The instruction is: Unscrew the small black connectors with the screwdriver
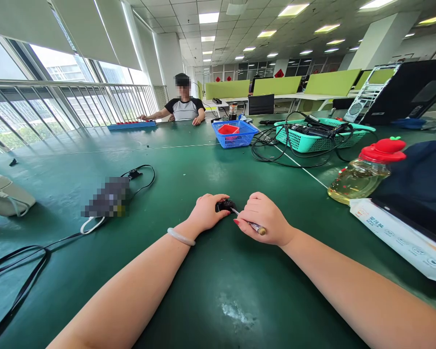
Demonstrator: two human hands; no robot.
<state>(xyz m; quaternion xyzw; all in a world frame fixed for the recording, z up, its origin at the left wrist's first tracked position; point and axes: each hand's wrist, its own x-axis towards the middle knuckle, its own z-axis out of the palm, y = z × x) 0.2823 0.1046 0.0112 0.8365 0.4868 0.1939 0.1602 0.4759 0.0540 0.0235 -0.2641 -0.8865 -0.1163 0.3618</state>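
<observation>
My left hand [208, 212] is closed on a small black part [225, 205], pinning it on the green table [189, 165]. Thumb and fingers grip it from the left; what kind of part it is I cannot make out. In my right hand [267, 218] is a slim screwdriver [256, 227], its thin shaft slanting up and left. The tip meets or nearly meets the black part; whether it touches is too small to tell. Wrapped fingers hide much of the handle, whose brownish end sticks out below the hand. A pale bangle [181, 236] circles my left wrist.
Left lie a blurred dark object [109, 198], a black cable [32, 271] and a beige bag [7, 194]. A drink bottle [363, 172] and wipes pack [396, 237] are right. Behind stand a blue basket [234, 134] and a green basket [312, 138] of cables. A person [185, 107] sits opposite.
</observation>
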